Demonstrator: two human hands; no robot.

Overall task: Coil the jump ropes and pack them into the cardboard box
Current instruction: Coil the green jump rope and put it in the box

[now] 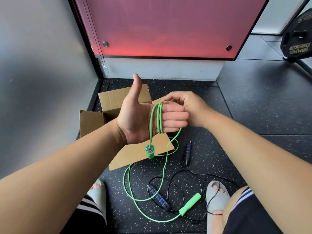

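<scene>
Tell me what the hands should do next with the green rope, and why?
Probably the right hand should wind the green rope once more around the fingers of the left hand. Only a few loops sit there now, and most of the rope, with its second handle, lies loose on the floor, so it seems too early for the cardboard box.
</scene>
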